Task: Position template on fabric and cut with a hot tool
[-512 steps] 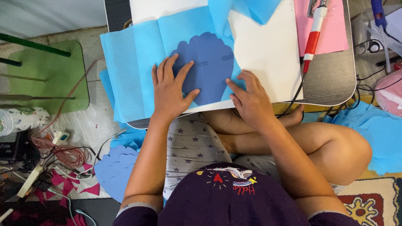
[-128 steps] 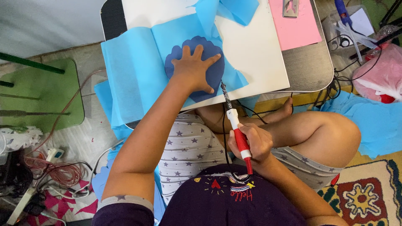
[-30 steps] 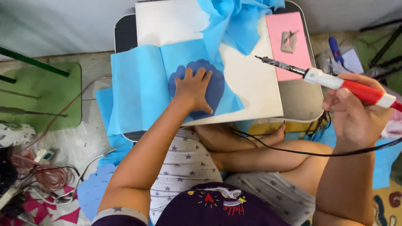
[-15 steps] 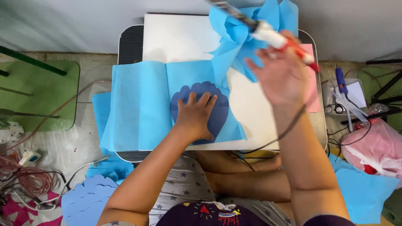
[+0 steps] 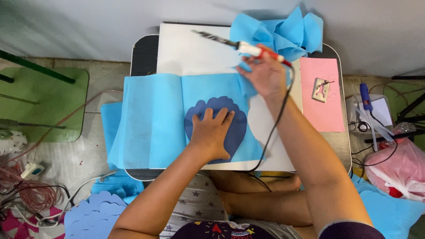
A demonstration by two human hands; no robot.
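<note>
Left hand [image 5: 212,135] lay flat, fingers spread apart and gripping nothing, pressed palm-down on a dark blue scalloped shell-shaped template [image 5: 234,119]. Template sat on a light blue sheet of thin non-woven fabric [image 5: 150,119], which was spread over a white board [image 5: 190,51] on a small grey counter with rounded corners [image 5: 142,55]. Fabric overhung the counter's left edge and the near edge.

Right hand [image 5: 263,77] was raised over the far right part of the fabric, fingers closed round the red-and-white handle of a corded hot cutting pen [image 5: 248,46]. Its dark metal tip pointed left over the white board, clear of the fabric. Black cord [image 5: 274,128] ran from the handle down along the right forearm and dropped over the near edge of the counter.

Crumpled heap of the same light blue fabric [image 5: 283,33] lay at the far edge of the counter, just behind the right hand. Pink rectangular sheet [image 5: 321,106] lay on the right side of the counter, a small metal stand [image 5: 321,87] resting on it.

On the floor: green low stool [image 5: 40,102] to the left, stack of cut blue scalloped pieces [image 5: 95,217] near left, pink plastic bag [image 5: 396,168] to the right. Person sat cross-legged, knees under the counter
</note>
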